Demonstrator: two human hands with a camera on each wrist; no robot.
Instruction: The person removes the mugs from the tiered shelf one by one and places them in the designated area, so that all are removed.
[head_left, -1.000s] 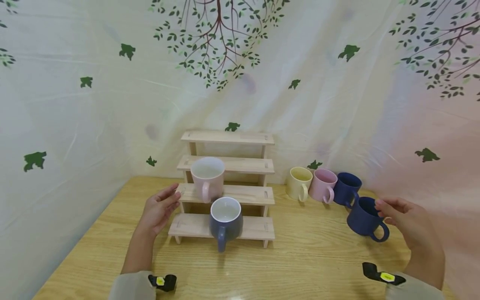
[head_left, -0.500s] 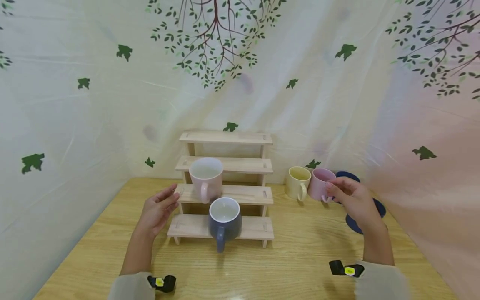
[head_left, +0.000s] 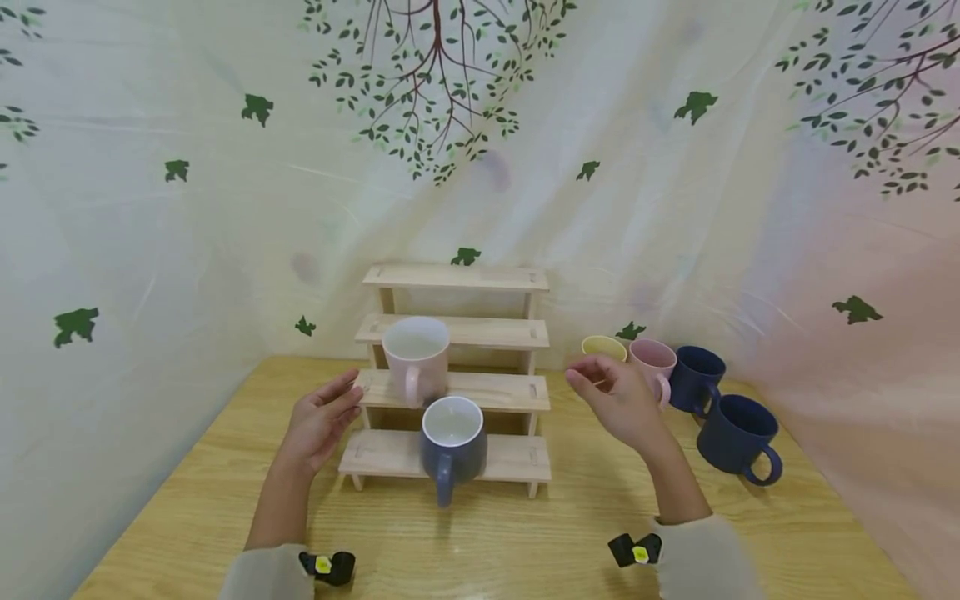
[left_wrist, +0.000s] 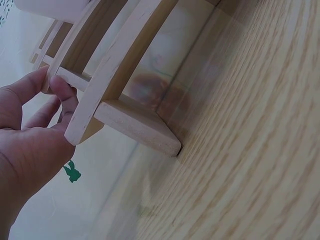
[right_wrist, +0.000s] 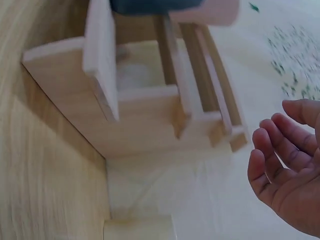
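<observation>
1. Pale fabric backdrop, printed with leafy branches and scattered green leaves, hung behind a wood-grain table, its right side tinged pink.
2. On the table, against the backdrop, stood a four-tier wooden display stand, shaped like open steps.
3. At its left side, the left hand grasped the stand, pinching the end of the second tier from the bottom between thumb and finger, as the left wrist view showed.
4. A pale pink mug stood upright on that same tier, left of the middle, its handle facing the wearer.
5. On the lowest tier sat a rounded grey-blue mug with a white interior, its handle also turned forward.
6. To the right of the stand, the right hand was raised and released, fingers loosely bent, thumb apart from them.
7. That hand hid most of the yellow mug, which stood on the table near the backdrop.
8. Beside it came a deeper pink mug, then a rear navy mug; a front navy mug stood nearer the wearer, its handle pointing right.
9. Both wrists bore black devices with yellow labels, beside light sleeves.
</observation>
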